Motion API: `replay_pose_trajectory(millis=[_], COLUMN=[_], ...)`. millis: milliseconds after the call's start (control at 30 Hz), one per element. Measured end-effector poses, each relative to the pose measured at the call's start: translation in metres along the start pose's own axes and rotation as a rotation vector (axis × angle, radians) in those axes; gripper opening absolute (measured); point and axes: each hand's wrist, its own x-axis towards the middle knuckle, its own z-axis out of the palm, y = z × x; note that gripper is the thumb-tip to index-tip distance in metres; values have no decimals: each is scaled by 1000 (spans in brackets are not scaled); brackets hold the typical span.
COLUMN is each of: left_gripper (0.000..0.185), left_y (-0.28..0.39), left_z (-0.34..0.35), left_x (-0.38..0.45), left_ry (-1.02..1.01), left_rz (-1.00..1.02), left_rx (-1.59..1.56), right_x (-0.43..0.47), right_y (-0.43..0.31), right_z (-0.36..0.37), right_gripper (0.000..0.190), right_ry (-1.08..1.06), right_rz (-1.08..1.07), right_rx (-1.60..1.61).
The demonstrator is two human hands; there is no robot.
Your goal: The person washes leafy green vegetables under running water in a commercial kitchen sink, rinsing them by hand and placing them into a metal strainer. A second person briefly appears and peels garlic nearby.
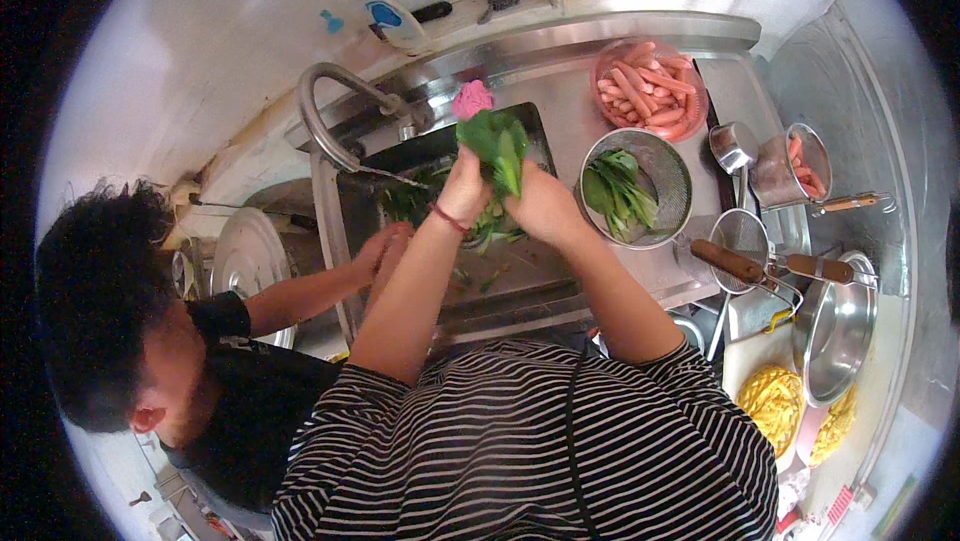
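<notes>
Above the sink [525, 271] I hold a bunch of leafy greens [501, 147] between both hands. My left hand [469, 188] grips its left side, and my right hand [541, 199] is on its lower right; the fingers are partly hidden. More greens [405, 199] lie down in the sink beneath my hands, with loose bits on its floor. Water runs from the curved metal faucet [322, 113] on the left. To the right, a round mesh strainer [675, 166] stands on the steel counter with leafy greens [621, 192] inside.
A co-worker in black [255, 391] stands close on my left, hands [382, 252] at the sink's edge. A pink cloth [473, 98] lies behind the sink. Sausages [649, 87] fill a pink basket. At right are a saucepan [733, 145], wooden-handled strainers [739, 241] and a steel bowl [806, 346].
</notes>
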Motion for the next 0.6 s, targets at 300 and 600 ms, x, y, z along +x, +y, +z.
replay_pose_trajectory(millis=[300,600], left_gripper=[24,23], left_y=[-14,4], left_z=[11,-31], left_x=[8,-5], left_ry=[292,479], left_rz=[163,194], left_rx=[114,-9], right_x=[-2,35], right_y=[-12,-3], right_z=[20,52], right_gripper=[19,71], right_ry=[95,-363], right_rz=[2,-337], right_rx=[-229,514])
